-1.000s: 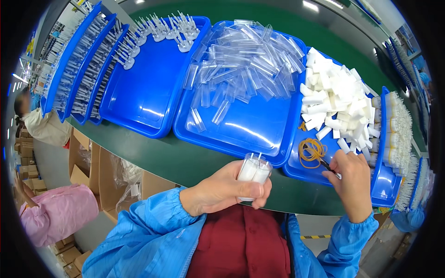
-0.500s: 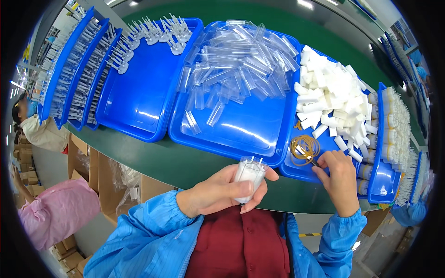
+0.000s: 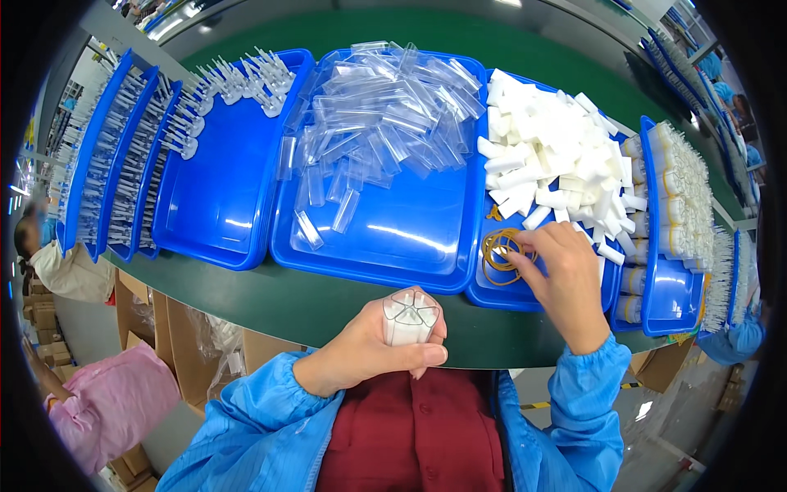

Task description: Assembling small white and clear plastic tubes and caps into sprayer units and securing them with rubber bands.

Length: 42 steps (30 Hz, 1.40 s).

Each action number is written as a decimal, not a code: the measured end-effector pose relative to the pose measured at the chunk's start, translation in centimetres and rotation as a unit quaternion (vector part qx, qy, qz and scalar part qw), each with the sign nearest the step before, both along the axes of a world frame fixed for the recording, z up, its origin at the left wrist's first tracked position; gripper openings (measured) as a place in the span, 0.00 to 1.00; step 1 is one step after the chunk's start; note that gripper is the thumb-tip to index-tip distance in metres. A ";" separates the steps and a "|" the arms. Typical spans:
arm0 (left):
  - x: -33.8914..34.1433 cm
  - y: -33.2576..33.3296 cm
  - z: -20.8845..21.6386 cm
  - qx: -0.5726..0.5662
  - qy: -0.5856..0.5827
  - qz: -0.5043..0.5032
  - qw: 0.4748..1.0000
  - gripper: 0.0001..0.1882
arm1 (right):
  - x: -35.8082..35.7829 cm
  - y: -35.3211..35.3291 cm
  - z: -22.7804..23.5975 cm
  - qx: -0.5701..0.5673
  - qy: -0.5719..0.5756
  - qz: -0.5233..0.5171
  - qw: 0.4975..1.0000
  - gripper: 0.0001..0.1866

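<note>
- At the far left, a row of tilted blue trays (image 3: 92,184) holds dense rows of clear and white stemmed parts; a person in a pale top (image 3: 74,266) shows beyond them, and another in pink (image 3: 123,402) is nearer.
- Right of those, a blue tray (image 3: 213,184) lies flat on the green table (image 3: 270,305), with stemmed parts (image 3: 246,82) along its far and left edges.
- Below the near left table edge are open cardboard boxes (image 3: 176,353) with clear plastic in one.
- The middle blue tray (image 3: 385,242) holds a heap of clear plastic pieces (image 3: 389,107), mostly in its far half.
- Near its front edge, the left hand (image 3: 361,348) grips a bundle of clear tubes with white filling (image 3: 410,324), thumb across the near side, end facing up.
- In the next blue tray (image 3: 525,302), white pieces (image 3: 557,143) are piled far, and a coil of tan bands (image 3: 487,250) lies near left.
- The right hand (image 3: 566,275) has thumb and fingertips at that coil; whether they pinch a band I cannot tell.
- Farther right, a tilted blue tray (image 3: 672,299) carries stacked white bundles with yellow bands (image 3: 684,197).
</note>
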<state>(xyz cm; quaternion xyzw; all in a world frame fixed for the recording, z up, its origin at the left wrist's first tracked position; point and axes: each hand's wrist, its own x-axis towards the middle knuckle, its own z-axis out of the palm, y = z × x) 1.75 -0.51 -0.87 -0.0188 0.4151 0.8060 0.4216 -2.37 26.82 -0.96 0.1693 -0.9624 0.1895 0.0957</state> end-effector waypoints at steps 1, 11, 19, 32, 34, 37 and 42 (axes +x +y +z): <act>-0.1 -0.2 0.1 0.001 -0.002 -0.004 1.000 0.15 | -0.2 -0.1 -0.4 0.004 0.001 0.008 1.000 0.06; -0.2 0.3 0.8 -0.200 0.224 0.105 0.948 0.20 | 0.2 -0.8 1.5 -0.087 0.004 -0.055 0.995 0.06; -1.8 3.0 0.0 -0.184 0.299 0.266 0.898 0.17 | 3.3 -5.9 5.0 -0.346 -0.116 0.014 0.931 0.06; -1.9 1.8 0.4 -0.128 0.296 -0.024 0.946 0.12 | 1.4 -6.4 5.6 -0.182 -0.042 0.253 0.949 0.39; -1.7 1.8 1.1 -0.212 0.363 0.014 0.907 0.14 | 0.5 -5.7 5.5 -0.133 -0.086 0.240 0.958 0.37; -1.9 -0.1 3.6 -0.316 0.354 0.083 0.876 0.17 | 0.3 -3.8 3.2 -0.094 -0.071 0.168 0.979 0.36; -2.8 -3.0 3.6 -0.171 0.210 0.270 0.924 0.13 | 2.9 -2.6 0.9 -0.465 -0.171 0.147 0.856 0.31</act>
